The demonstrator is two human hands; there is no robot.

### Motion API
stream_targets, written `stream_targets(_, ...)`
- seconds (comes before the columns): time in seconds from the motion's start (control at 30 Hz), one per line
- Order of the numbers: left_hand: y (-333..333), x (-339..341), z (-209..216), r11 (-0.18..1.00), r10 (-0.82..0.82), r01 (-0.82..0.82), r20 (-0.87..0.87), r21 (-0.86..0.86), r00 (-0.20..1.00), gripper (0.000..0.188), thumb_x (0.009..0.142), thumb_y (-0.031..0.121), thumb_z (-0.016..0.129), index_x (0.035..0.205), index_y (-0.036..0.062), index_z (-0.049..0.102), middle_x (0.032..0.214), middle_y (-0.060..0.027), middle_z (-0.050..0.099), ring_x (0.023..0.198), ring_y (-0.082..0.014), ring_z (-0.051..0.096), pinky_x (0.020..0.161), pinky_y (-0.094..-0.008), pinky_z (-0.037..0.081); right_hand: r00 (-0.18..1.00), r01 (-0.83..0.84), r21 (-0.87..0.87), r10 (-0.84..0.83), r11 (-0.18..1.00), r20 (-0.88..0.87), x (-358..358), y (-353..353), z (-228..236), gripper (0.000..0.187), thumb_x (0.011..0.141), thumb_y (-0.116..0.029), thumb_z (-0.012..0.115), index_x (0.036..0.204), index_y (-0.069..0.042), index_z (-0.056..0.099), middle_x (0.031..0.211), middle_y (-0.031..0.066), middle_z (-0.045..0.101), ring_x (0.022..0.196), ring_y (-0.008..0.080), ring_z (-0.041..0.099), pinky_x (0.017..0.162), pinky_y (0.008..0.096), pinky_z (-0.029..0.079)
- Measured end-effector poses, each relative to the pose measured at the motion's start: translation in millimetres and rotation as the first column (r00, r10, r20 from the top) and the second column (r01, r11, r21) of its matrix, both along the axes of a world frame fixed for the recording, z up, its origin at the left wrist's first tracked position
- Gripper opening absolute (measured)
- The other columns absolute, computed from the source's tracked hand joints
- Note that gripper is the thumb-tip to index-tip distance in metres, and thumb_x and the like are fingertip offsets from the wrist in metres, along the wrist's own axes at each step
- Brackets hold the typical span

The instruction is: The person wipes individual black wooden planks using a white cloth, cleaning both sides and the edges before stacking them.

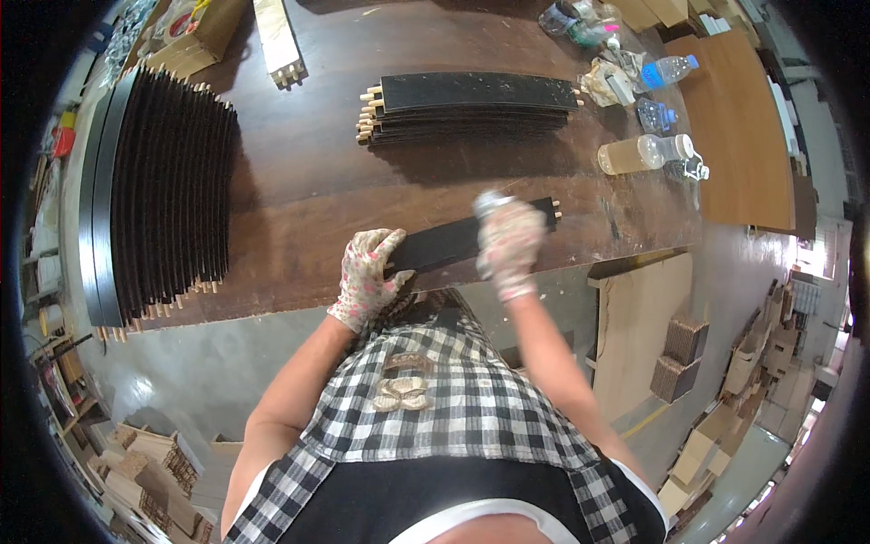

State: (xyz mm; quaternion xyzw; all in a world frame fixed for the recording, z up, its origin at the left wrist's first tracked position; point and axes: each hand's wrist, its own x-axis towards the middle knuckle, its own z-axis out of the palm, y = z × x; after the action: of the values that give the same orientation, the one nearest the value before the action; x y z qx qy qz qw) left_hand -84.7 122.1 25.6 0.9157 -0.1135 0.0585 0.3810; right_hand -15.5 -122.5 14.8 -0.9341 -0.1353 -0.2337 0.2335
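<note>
Black slat (442, 246) slants away rightward from my left hand (367, 275), which pinches its near end; right hand (512, 240), blurred, curls round a pale object (492, 201) over its farther half.

Black board (444, 245), black-and-white checked apron (462, 408)

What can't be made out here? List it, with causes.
Head view:
Right hand: fingers blurred, apparently by motion.
Pale object in it: blurred and partly covered by that hand; kind unclear.
Dark board: left end hidden by the left hand.
Pale slat: far end cut off by the top edge.
</note>
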Motion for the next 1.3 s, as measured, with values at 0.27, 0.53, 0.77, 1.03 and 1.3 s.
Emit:
stream_targets(0.27, -1.8, 4.6, -2.7, 1.0, -0.027, 0.026, 0.021, 0.015, 0.999, 0.065, 0.059, 0.015, 0.082, 0.119, 0.0058, 0.059, 0.113, -0.0126, 0.059, 0.105, -0.0327, 0.054, 0.092, -0.0437, 0.044, 0.982, -0.142, -0.135, 0.157, 0.981, 0.109, -37.2, 63.5, 26.2, 0.004, 0.075, -0.011, 0.062, 0.073, -0.009, 0.058, 0.076, 0.0115, 0.061, 0.069, 0.0258, 0.057, 0.063, 0.0401, 0.043)
stream_targets(0.53, 0.8, 4.7, -9.0, 0.989, -0.015, 0.01, -0.029, -0.148, 0.999, 0.095, 0.063, 0.015, 0.082, 0.144, 0.0011, 0.035, 0.113, -0.0122, 0.061, 0.101, -0.032, 0.057, 0.09, -0.0406, 0.047, 0.997, -0.075, -0.002, 0.075, 0.997, -0.002, -5.0, 12.1, 7.6, 0.009, 0.082, -0.02, 0.059, 0.076, -0.013, 0.059, 0.075, 0.0064, 0.057, 0.075, 0.0244, 0.053, 0.068, 0.0404, 0.043)
stream_targets(0.77, 5.1, 2.5, -9.6, 0.989, -0.011, 0.002, -0.059, -0.151, 0.998, 0.105, 0.06, 0.009, 0.082, 0.147, -0.0037, 0.024, 0.112, -0.0144, 0.062, 0.1, -0.0326, 0.059, 0.088, -0.0404, 0.049, 0.974, -0.227, -0.073, 0.227, 0.971, -0.006, -4.4, 11.7, 13.3, 0.008, 0.08, -0.022, 0.063, 0.08, -0.014, 0.063, 0.086, 0.0067, 0.064, 0.084, 0.0227, 0.058, 0.072, 0.0401, 0.047)
stream_targets(1.03, 3.2, 3.5, -13.6, 0.994, 0.018, -0.018, -0.002, -0.112, 1.0, 0.109, 0.06, 0.007, 0.083, 0.148, -0.0024, 0.02, 0.111, -0.0168, 0.061, 0.1, -0.0321, 0.059, 0.086, -0.0396, 0.051, 0.922, -0.377, -0.132, 0.385, 0.917, 0.04, -22.7, 68.7, 0.2, 0.012, 0.087, -0.023, 0.056, 0.088, -0.015, 0.065, 0.088, 0.0088, 0.063, 0.085, 0.0266, 0.058, 0.075, 0.0433, 0.046)
stream_targets(1.3, 1.8, 8.9, -8.6, 0.987, -0.038, 0.038, -0.003, -0.159, 0.999, 0.106, 0.061, 0.017, 0.085, 0.146, -0.0045, 0.026, 0.109, -0.017, 0.061, 0.095, -0.0315, 0.058, 0.086, -0.0406, 0.049, 0.987, -0.152, -0.208, 0.161, 0.966, 0.027, -31.2, 83.0, 9.1, 0.007, 0.081, -0.018, 0.057, 0.08, -0.011, 0.059, 0.086, 0.0085, 0.058, 0.082, 0.0238, 0.054, 0.07, 0.04, 0.042)
